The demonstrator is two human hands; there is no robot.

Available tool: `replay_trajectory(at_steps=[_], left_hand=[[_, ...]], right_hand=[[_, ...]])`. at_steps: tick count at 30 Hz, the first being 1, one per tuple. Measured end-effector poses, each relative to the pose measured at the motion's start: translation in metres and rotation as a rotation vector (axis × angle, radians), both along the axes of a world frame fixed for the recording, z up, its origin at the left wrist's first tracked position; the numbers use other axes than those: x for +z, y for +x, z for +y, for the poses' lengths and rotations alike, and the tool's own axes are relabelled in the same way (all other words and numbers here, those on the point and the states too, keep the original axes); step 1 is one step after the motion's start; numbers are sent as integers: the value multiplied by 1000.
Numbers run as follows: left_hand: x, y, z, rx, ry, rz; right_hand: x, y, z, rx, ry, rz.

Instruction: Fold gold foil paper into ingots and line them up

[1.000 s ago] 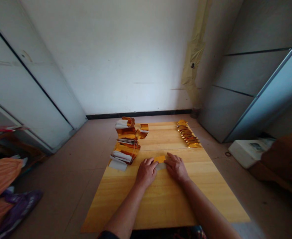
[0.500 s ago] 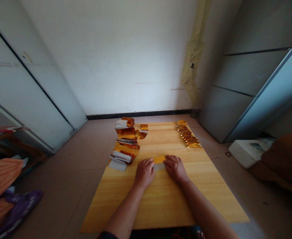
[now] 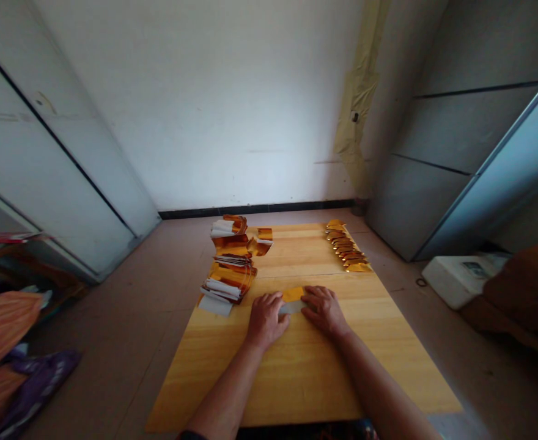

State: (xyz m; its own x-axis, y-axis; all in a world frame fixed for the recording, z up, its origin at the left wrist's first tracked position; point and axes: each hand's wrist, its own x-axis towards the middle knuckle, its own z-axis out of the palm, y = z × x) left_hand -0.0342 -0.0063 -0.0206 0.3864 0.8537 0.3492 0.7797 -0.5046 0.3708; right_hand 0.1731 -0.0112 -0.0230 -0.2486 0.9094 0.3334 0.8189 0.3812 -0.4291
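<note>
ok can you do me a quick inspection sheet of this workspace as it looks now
surface: light wooden table, bare near the front edge
job's things: small gold-and-white foil sheet lying flat on the table between both hands
clutter: pile of gold and white foil sheets at far left; row of folded gold foil pieces at far right
grippers: left hand and right hand rest palm down, fingers on the sheet's ends
cables: nothing seen
surroundings: white wall, grey cabinets either side, white box on the floor at right, orange and purple cloth at left
</note>
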Motion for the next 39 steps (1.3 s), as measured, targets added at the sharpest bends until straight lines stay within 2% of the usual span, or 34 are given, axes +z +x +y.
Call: replay_trajectory(at_steps=[10, 18, 22, 25, 29, 34, 39], left_hand=[[10, 3, -5, -7, 5, 139], [10, 5, -3, 11, 1, 151], [12, 2, 2, -19, 2, 154], [13, 3, 7, -92, -15, 157], [15, 8, 11, -131, -66, 180], [15, 7, 8, -139, -56, 126], [10, 6, 7, -127, -51, 67]], right_hand=[[-2, 0, 2, 1, 22, -22], [4, -11, 3, -12, 39, -73], [5, -19, 1, -62, 64, -117], [5, -22, 1, -48, 76, -133], [5, -19, 3, -10, 74, -115], [2, -9, 4, 0, 77, -13], [-3, 0, -1, 18, -15, 3]])
